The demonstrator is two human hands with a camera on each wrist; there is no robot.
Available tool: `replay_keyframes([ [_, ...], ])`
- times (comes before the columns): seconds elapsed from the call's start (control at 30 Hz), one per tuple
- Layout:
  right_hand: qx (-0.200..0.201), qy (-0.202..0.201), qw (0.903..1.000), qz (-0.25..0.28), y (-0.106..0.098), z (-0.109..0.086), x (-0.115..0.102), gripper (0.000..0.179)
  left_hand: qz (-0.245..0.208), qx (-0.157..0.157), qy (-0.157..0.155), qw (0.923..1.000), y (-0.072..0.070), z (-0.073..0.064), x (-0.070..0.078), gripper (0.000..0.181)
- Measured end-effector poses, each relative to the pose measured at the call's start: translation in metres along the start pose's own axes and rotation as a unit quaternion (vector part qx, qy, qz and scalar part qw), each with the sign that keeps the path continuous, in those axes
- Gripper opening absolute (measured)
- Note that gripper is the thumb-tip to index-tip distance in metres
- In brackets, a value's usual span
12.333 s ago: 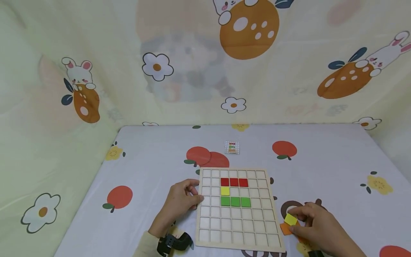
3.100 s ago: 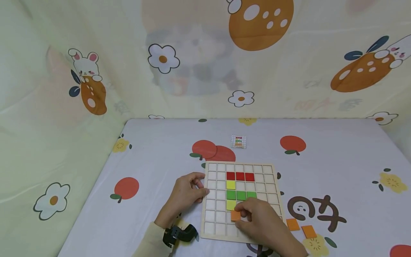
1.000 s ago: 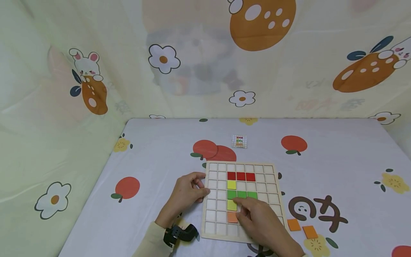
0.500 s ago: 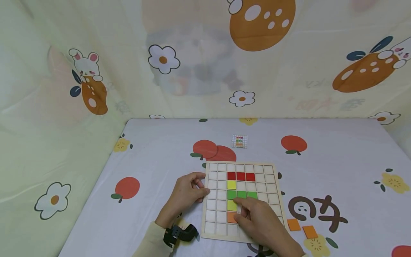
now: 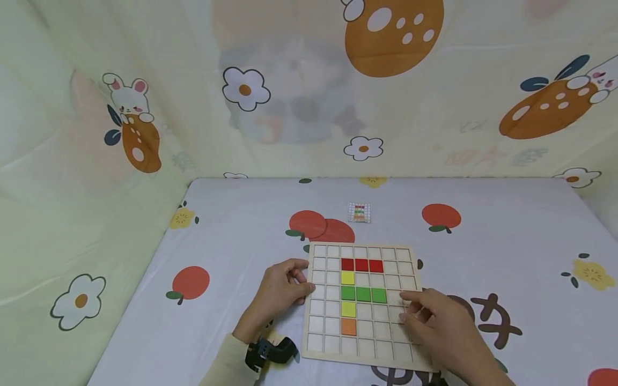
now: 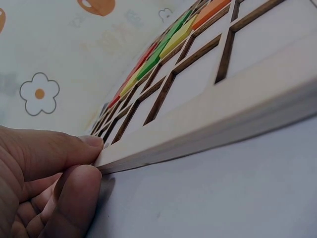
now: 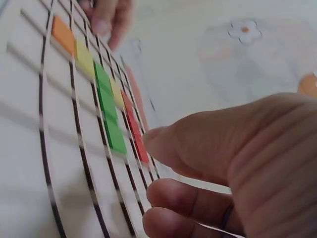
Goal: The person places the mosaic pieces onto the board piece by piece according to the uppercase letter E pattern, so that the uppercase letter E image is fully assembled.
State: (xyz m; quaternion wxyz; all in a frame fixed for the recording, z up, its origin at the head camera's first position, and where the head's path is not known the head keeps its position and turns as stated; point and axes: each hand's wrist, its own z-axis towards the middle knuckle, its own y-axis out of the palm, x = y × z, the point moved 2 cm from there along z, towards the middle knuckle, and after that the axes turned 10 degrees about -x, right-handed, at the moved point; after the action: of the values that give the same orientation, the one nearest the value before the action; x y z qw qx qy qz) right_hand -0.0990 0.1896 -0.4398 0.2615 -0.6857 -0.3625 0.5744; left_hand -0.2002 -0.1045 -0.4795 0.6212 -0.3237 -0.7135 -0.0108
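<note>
A wooden grid board (image 5: 318, 355) lies flat on the table. Its cells hold a row of red tiles (image 5: 361, 265), a yellow tile (image 5: 347, 277), a row of green tiles (image 5: 363, 294), another yellow tile (image 5: 348, 309) and an orange tile (image 5: 348, 327). My left hand (image 5: 280, 289) holds the board's left edge, thumb (image 6: 89, 142) on the rim and a bent finger against its side. Over the board's right side hovers my right hand (image 5: 449, 327), thumb and forefinger apart, with nothing between them. It hides the spot where loose orange tiles lay.
A small card (image 5: 359, 212) printed with a coloured grid pattern lies beyond the board. The tablecloth (image 5: 241, 236) carries fruit and flower prints. A patterned curtain (image 5: 299, 118) hangs behind the table and along its left side. A black wrist camera (image 5: 270, 351) sits on my left wrist.
An orange tile was set into the cell below the lower yellow tile and let go. My right hand has since moved right, off that tile. The left hand stays at the edge.
</note>
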Motion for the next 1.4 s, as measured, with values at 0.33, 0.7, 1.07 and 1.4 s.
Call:
replay_keyframes([
  [0.33,-0.007,0.026,0.9989,-0.039,-0.021,-0.015,0.054,0.032,-0.006,0.002,-0.005,1.0000,0.000,0.002,-0.001,0.049],
  [0.7,-0.093,0.093,0.9909,-0.024,-0.018,-0.018,0.073,0.051,-0.008,0.001,-0.006,0.9999,0.000,0.002,-0.001,0.049],
  [1.07,-0.106,0.088,0.9902,-0.019,-0.018,-0.012,0.067,0.033,-0.008,0.002,-0.004,1.0000,0.000,0.001,-0.002,0.049],
  [1.4,-0.070,0.076,0.9944,0.020,-0.018,-0.019,0.067,0.018,-0.009,0.005,-0.011,0.9999,0.000,0.001,-0.001,0.049],
])
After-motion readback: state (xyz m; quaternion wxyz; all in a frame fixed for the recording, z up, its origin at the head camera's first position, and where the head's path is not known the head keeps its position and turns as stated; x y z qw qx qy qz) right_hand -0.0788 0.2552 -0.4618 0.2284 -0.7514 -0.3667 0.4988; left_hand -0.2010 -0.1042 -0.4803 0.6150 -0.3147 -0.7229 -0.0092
